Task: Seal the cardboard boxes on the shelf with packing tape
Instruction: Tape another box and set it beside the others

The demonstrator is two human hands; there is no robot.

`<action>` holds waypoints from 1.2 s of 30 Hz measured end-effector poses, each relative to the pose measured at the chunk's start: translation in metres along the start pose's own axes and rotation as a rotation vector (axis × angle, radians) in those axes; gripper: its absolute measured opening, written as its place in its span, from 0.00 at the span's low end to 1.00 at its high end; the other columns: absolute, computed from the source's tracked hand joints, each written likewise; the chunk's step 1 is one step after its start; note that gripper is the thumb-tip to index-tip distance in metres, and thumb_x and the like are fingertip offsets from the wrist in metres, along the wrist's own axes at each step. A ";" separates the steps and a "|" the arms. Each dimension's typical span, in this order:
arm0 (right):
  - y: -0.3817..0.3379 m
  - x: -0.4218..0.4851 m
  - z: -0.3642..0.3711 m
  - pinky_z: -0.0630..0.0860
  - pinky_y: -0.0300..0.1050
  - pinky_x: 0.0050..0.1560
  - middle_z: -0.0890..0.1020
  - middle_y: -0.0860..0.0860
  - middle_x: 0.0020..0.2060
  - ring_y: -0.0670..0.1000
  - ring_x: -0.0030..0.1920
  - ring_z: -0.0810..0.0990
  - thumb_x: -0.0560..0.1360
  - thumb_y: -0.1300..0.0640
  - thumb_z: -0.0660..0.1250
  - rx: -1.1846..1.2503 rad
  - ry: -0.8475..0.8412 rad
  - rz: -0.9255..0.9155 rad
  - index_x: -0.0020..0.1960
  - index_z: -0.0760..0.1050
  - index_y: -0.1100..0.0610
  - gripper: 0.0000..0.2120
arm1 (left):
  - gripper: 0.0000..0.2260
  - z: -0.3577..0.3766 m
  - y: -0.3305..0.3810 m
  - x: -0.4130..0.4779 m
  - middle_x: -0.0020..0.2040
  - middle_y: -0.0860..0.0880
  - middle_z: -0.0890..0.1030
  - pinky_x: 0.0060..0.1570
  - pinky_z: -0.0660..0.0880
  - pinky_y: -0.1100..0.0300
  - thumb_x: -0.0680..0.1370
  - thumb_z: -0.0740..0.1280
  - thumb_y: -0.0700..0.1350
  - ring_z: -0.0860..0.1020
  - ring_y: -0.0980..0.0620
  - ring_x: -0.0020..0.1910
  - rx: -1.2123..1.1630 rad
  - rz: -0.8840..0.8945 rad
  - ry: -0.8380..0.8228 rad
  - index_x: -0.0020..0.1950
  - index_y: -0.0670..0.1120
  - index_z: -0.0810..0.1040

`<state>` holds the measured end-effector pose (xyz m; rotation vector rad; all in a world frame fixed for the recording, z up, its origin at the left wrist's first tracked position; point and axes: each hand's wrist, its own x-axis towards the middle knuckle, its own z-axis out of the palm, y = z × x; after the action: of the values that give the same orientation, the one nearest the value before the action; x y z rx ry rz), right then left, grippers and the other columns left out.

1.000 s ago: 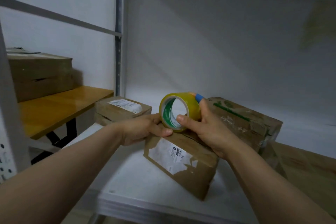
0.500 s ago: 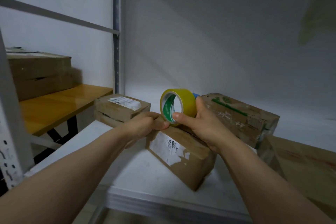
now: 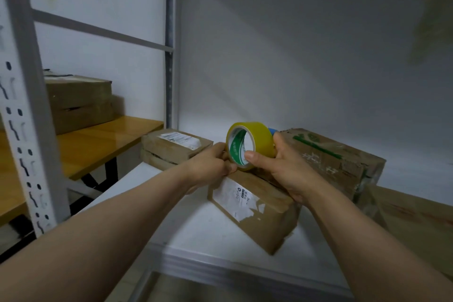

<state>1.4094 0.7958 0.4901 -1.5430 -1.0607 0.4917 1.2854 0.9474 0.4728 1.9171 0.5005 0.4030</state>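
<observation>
Where the perforated grey upright (image 3: 22, 105) stands at the far left, we see a wooden table (image 3: 98, 144) behind it with two stacked brown boxes (image 3: 78, 103) on top. Next comes the white shelf (image 3: 196, 228), and at its back left corner lies a flat cardboard box with a white label (image 3: 171, 149), which seems to lie on another flat box. Just right of that, our left hand (image 3: 210, 167) has its fingers curled in against the lower left edge of the yellow tape roll (image 3: 252, 144), pinching there; whether it grips the roll itself or a loose tape end we cannot tell. We hold the roll upright on its edge just above the middle box (image 3: 257, 208), with its open core turned toward us. That box sits tilted on the shelf, and a torn white label faces us. Our right hand (image 3: 286, 169) grasps the roll from the right, thumb on the near rim and fingers wrapped around the back, where a small blue piece (image 3: 271, 130) shows. Behind this hand lies a box with green print (image 3: 331, 162), touching the middle box. At the far right we see part of a larger cardboard box (image 3: 411, 223).
</observation>
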 end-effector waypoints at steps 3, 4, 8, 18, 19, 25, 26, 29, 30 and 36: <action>-0.013 0.001 -0.003 0.81 0.58 0.58 0.84 0.56 0.54 0.56 0.54 0.85 0.71 0.55 0.79 -0.005 -0.011 0.006 0.63 0.73 0.51 0.24 | 0.21 -0.002 0.000 -0.004 0.62 0.50 0.80 0.67 0.73 0.47 0.79 0.66 0.42 0.78 0.51 0.62 0.075 0.027 -0.033 0.71 0.49 0.70; -0.019 0.001 -0.006 0.82 0.56 0.58 0.85 0.55 0.53 0.55 0.53 0.85 0.72 0.55 0.78 -0.027 -0.007 0.016 0.63 0.74 0.53 0.22 | 0.21 -0.002 0.002 -0.006 0.62 0.51 0.79 0.68 0.73 0.47 0.79 0.65 0.45 0.77 0.51 0.63 0.141 0.035 -0.038 0.72 0.50 0.70; -0.041 -0.006 -0.019 0.83 0.52 0.55 0.87 0.52 0.45 0.52 0.46 0.87 0.71 0.52 0.76 -0.083 -0.011 0.075 0.57 0.79 0.56 0.17 | 0.24 -0.002 0.007 -0.006 0.68 0.52 0.77 0.69 0.71 0.46 0.78 0.58 0.54 0.75 0.48 0.66 0.369 0.032 -0.114 0.75 0.60 0.67; -0.073 -0.032 -0.045 0.78 0.43 0.37 0.84 0.51 0.32 0.48 0.31 0.82 0.64 0.47 0.76 -0.179 -0.118 0.176 0.45 0.81 0.60 0.18 | 0.21 -0.005 0.006 -0.008 0.81 0.59 0.53 0.74 0.48 0.60 0.87 0.53 0.48 0.54 0.54 0.80 0.612 0.129 -0.144 0.81 0.56 0.59; -0.073 -0.033 -0.043 0.78 0.44 0.39 0.85 0.51 0.34 0.48 0.33 0.83 0.64 0.46 0.76 -0.192 -0.120 0.175 0.46 0.81 0.59 0.20 | 0.21 -0.004 0.004 -0.009 0.81 0.58 0.54 0.75 0.48 0.60 0.87 0.52 0.48 0.53 0.53 0.80 0.629 0.152 -0.141 0.81 0.55 0.59; -0.058 -0.046 -0.034 0.81 0.45 0.47 0.86 0.43 0.36 0.43 0.38 0.85 0.65 0.35 0.69 -0.153 -0.067 0.100 0.52 0.81 0.51 0.24 | 0.21 0.002 0.005 -0.013 0.83 0.52 0.52 0.78 0.40 0.51 0.87 0.50 0.46 0.40 0.52 0.81 0.771 0.255 -0.071 0.81 0.49 0.59; -0.055 -0.049 -0.033 0.81 0.43 0.48 0.86 0.41 0.37 0.43 0.39 0.85 0.66 0.35 0.67 -0.140 -0.057 0.081 0.53 0.80 0.50 0.24 | 0.21 0.003 0.007 -0.014 0.83 0.51 0.51 0.79 0.40 0.50 0.86 0.51 0.44 0.40 0.52 0.81 0.784 0.282 -0.076 0.81 0.50 0.59; -0.054 -0.054 -0.027 0.80 0.40 0.47 0.86 0.39 0.39 0.41 0.42 0.85 0.66 0.33 0.66 -0.147 -0.033 0.048 0.51 0.80 0.48 0.23 | 0.26 0.009 0.012 -0.013 0.81 0.51 0.58 0.79 0.43 0.44 0.80 0.52 0.47 0.50 0.49 0.81 0.753 0.309 -0.169 0.80 0.60 0.59; -0.054 -0.052 -0.026 0.81 0.42 0.49 0.86 0.41 0.40 0.43 0.43 0.86 0.65 0.31 0.66 -0.172 -0.013 0.047 0.51 0.81 0.48 0.25 | 0.27 0.009 0.014 -0.011 0.79 0.51 0.64 0.79 0.46 0.43 0.78 0.52 0.48 0.57 0.48 0.80 0.737 0.304 -0.203 0.78 0.61 0.62; -0.052 -0.047 -0.023 0.79 0.60 0.60 0.87 0.49 0.50 0.53 0.52 0.85 0.62 0.21 0.67 -0.234 0.020 0.060 0.56 0.82 0.51 0.38 | 0.35 0.002 0.023 -0.014 0.72 0.59 0.70 0.74 0.61 0.45 0.71 0.63 0.73 0.68 0.53 0.71 0.639 0.260 -0.411 0.76 0.65 0.61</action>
<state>1.3855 0.7417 0.5337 -1.7863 -1.0890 0.4029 1.2786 0.9305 0.4923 2.6141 0.1016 -0.0084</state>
